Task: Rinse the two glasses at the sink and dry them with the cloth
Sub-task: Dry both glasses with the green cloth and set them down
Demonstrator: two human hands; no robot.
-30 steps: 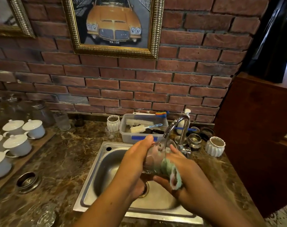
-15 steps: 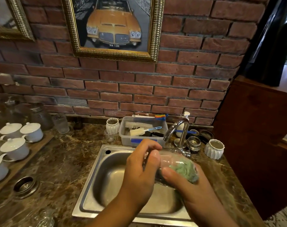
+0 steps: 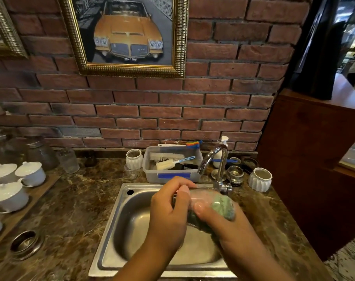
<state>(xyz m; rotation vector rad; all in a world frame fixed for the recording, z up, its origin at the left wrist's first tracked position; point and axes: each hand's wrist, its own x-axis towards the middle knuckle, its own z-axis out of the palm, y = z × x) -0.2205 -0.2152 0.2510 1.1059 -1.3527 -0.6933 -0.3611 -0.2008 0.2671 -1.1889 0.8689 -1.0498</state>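
A clear glass [image 3: 203,197] lies on its side above the steel sink [image 3: 111,224], below the chrome tap [image 3: 219,159]. My left hand [image 3: 168,211] grips its left end, fingers curled over the top. My right hand [image 3: 219,218] holds its right end, with a green cloth [image 3: 223,205] bunched against the glass there; whether the cloth sits inside or around the glass I cannot tell. Another clear glass [image 3: 68,160] stands on the counter at the back left. No water runs from the tap.
A plastic tub [image 3: 170,175] with brushes sits behind the sink. White ribbed jars [image 3: 260,179] stand by the tap and the tub. White lidded cups [image 3: 30,173] fill a wooden tray at the left. A wooden cabinet [image 3: 314,169] bounds the counter on the right.
The glass has been turned from nearly upright to lying sideways, and the cloth has shifted from hanging below it to its right end. Both hands stay over the sink.
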